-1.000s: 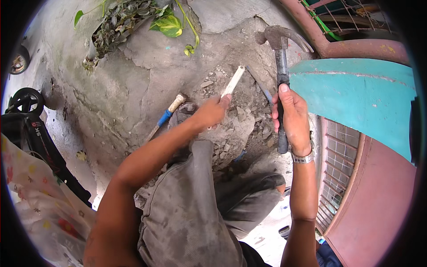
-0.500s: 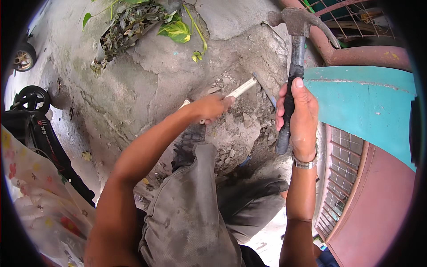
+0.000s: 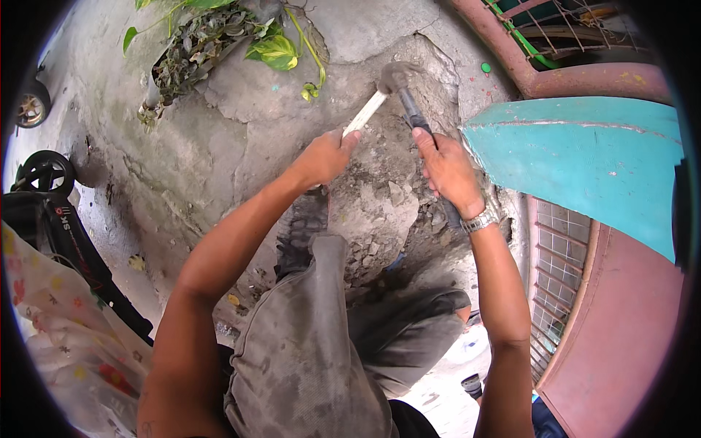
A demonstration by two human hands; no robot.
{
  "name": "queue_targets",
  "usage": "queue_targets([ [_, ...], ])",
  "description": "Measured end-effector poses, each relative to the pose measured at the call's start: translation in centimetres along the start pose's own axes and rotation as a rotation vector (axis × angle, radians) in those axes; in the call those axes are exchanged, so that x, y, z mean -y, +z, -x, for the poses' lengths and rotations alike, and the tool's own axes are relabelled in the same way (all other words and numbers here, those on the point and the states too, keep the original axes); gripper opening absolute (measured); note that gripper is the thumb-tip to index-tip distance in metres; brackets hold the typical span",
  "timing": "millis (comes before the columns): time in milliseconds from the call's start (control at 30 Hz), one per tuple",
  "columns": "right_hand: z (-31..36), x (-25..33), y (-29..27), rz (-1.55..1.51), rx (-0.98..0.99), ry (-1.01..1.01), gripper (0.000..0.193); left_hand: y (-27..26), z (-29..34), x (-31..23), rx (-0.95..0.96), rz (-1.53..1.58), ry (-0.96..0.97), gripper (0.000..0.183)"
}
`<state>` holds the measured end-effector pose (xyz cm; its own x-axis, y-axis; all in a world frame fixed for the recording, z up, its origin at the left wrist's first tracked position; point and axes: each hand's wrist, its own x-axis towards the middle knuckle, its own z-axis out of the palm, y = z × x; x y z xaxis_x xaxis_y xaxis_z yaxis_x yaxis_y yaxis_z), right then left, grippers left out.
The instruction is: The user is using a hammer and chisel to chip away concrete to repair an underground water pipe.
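Observation:
My left hand [image 3: 326, 157] is closed around a pale, off-white rod [image 3: 365, 113] that slants up and to the right; its lower end is hidden. In my right hand [image 3: 449, 171] is a claw hammer [image 3: 414, 109] with a black-wrapped handle, gripped partway along. The hammer head, smeared by motion, is at the rod's upper end and appears to touch it. Below both hands lies broken concrete [image 3: 376, 212], a rough patch of rubble and loose chips in front of my knee.
A turquoise panel [image 3: 569, 139] and a pink frame with wire mesh [image 3: 511, 55] border the right side. A potted trailing plant [image 3: 201, 55] is at the top left. A black wheeled item [image 3: 62, 226] and a flowered plastic sheet [image 3: 73, 314] stand at left.
The hammer has swung down and left from its raised position to the rod's upper end. My left hand and the rod have shifted slightly up and left, the rod now steeper.

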<state>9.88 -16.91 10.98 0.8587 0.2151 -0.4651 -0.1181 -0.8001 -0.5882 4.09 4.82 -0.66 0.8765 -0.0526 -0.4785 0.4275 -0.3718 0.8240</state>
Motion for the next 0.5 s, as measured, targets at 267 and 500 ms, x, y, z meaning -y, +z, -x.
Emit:
queue_targets([
  [267, 6.1, 7.8, -3.8, -0.667, -0.295, -0.350, 0.048, 0.3, 0.7, 0.7, -0.005, -0.066, -0.035, 0.061],
  [500, 0.2, -2.1, 1.3, -0.268, 0.055, 0.138, 0.057, 1.4, 0.5, 1.8, -0.020, 0.006, 0.022, 0.061],
])
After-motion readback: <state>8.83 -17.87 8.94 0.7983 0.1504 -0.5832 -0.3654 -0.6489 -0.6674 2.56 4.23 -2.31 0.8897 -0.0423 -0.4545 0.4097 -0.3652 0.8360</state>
